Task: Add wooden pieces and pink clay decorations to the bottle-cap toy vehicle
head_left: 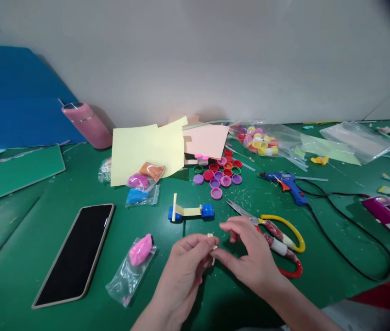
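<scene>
My left hand [184,262] and my right hand [246,253] meet low in the middle of the head view, fingertips pinched together on a small white piece [211,248]. Just beyond them lies a little model [190,212] made of blue bottle caps joined by a yellow strip. Scissors [277,234] with yellow and red handles lie right beside my right hand. A small bag of pink clay [136,262] rests to the left of my left hand.
A black phone [76,253] lies at the left. Loose coloured bottle caps [220,172], yellow paper [143,149], clay bags [144,181] and a pink bottle [86,124] sit further back. A blue glue gun [286,184] with its black cord is on the right of the green mat [319,202].
</scene>
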`<state>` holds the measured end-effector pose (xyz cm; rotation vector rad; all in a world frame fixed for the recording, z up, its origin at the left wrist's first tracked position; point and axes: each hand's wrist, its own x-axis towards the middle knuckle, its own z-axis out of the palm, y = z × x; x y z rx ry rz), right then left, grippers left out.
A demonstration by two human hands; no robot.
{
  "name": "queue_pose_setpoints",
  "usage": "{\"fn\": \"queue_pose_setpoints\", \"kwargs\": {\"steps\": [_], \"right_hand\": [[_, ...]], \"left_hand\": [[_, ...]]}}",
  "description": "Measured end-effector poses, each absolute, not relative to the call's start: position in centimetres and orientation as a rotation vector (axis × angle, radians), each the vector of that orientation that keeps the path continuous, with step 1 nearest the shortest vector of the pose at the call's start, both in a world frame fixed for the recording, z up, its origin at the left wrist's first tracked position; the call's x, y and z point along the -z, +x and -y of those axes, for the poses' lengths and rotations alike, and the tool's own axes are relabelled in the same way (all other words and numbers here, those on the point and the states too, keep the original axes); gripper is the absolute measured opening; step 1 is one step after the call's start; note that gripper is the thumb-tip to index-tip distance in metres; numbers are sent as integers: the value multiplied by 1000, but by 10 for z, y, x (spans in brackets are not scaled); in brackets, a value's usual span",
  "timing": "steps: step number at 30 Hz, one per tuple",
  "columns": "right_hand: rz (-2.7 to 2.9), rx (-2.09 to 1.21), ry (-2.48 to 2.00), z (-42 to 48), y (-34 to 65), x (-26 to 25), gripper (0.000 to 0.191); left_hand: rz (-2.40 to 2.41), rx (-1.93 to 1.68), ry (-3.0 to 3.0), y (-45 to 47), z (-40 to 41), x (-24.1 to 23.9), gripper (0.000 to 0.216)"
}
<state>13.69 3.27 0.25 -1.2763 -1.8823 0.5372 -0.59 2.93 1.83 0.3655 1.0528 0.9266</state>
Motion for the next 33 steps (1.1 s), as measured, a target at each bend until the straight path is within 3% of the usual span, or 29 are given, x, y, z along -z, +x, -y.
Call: {"fn": "queue_pose_setpoints", "kwargs": {"steps": [11,21,33], "right_hand": [[1942,-578,-1275,-32,140,-4,32],[2035,-807,-1086,-35,142,-11,29],[1992,-754,-1056,-37,145,-9,28]], "left_hand": [[-1064,-905,411,-5,-29,-17,12],[-1026,-886,457,-7,-25,-16,16],[-1001,-917,472,-7,-24,-20,27]]}}
